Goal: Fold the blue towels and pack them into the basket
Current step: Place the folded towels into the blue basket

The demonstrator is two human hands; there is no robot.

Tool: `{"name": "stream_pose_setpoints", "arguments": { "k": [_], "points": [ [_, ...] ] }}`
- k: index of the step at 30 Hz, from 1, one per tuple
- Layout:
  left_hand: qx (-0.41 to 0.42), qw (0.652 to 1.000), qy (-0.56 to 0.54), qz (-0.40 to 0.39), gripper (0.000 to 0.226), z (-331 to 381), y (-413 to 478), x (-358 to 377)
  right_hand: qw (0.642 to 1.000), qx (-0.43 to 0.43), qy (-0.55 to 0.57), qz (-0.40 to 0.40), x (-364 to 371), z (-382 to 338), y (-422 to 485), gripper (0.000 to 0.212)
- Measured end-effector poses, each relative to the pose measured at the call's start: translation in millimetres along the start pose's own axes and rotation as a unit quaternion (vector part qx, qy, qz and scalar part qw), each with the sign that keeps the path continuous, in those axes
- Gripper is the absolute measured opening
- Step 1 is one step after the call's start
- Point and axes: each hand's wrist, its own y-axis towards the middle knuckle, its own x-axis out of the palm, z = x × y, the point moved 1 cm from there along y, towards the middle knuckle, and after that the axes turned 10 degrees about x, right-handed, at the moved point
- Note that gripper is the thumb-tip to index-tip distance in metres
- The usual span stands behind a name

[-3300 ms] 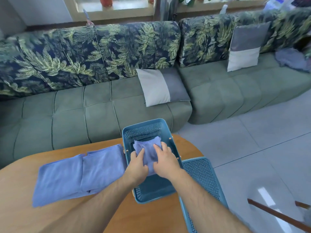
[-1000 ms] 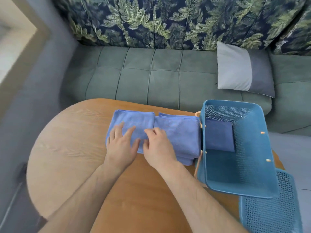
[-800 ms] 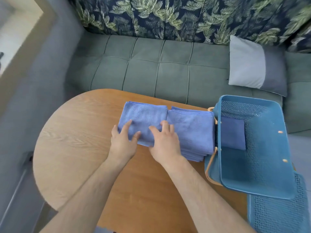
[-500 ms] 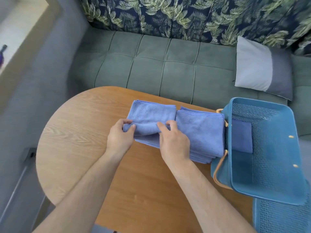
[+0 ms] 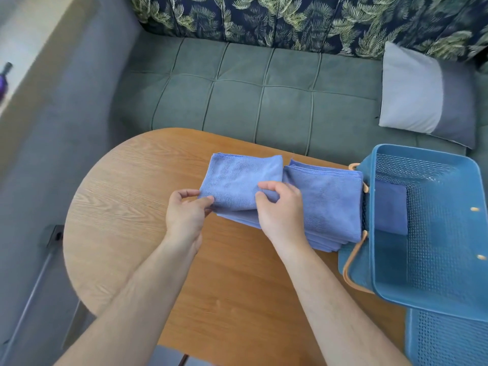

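So my left hand (image 5: 184,212) has the near left corner of the top towel (image 5: 237,178) pinched between thumb and fingertips. My right hand (image 5: 280,207) is doing the same at the near right corner, fingers curled over the edge. Both hands are closed on cloth, and the near edge is lifted a little off the left pile (image 5: 237,220) underneath.

That pile sits in the middle of the tabletop (image 5: 132,207), toward the far side. Touching it on the right is the right pile (image 5: 330,202), which looks a few layers thick. Just right of that is the basket (image 5: 427,307), hanging partly over the tabletop's right edge, with a tan handle (image 5: 348,260) folded down on its left side. One folded towel (image 5: 389,207) is already lying in its far left corner, so I'd say packing has barely started.

Handling-wise, this looks like thin microfiber. It should be light and floppy with no stiffness, and a bit grippy, so it probably drags on the layer below. I'd keep hold of the two corners so the edge stays straight. A grab in the middle would just bunch it up. The main risk I see is pulling the next towel along.

Past the tabletop there's the green sofa (image 5: 237,101) and a grey cushion (image 5: 412,88).
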Motion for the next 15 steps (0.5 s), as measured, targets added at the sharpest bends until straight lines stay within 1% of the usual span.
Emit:
{"name": "stream_pose_setpoints", "arguments": {
  "k": [2,4,6,8,10,12,15],
  "points": [
    [-0.008,1.000,-0.022,0.002,0.032,-1.9,-8.9,1.5,0.999,0.035,0.008,-0.035,-3.7,-0.9,-0.8,0.031],
    [-0.038,0.997,-0.056,-0.022,0.032,-1.8,-16.3,-0.9,0.996,0.065,0.011,-0.067,-10.8,-1.1,-2.8,0.041],
    [-0.066,0.993,-0.058,-0.080,0.034,2.4,-23.4,-5.4,0.992,0.067,0.000,-0.107,-20.4,-0.9,-5.0,0.049],
    [-0.067,0.987,-0.017,-0.148,0.042,9.0,-30.7,-9.1,0.989,0.045,-0.030,-0.139,-29.0,0.1,-6.0,0.054],
    [-0.030,0.979,0.029,-0.200,0.057,16.6,-38.2,-10.8,0.986,0.005,-0.068,-0.153,-36.7,2.5,-7.7,0.060],
    [0.024,0.969,0.073,-0.237,0.068,23.7,-48.5,-9.3,0.983,-0.035,-0.077,-0.161,-46.7,3.9,-14.4,0.064],
    [0.116,0.943,0.148,-0.274,0.076,30.2,-69.1,0.7,0.982,-0.082,-0.096,-0.142,-75.7,7.1,-24.2,0.071]
  ]
}}
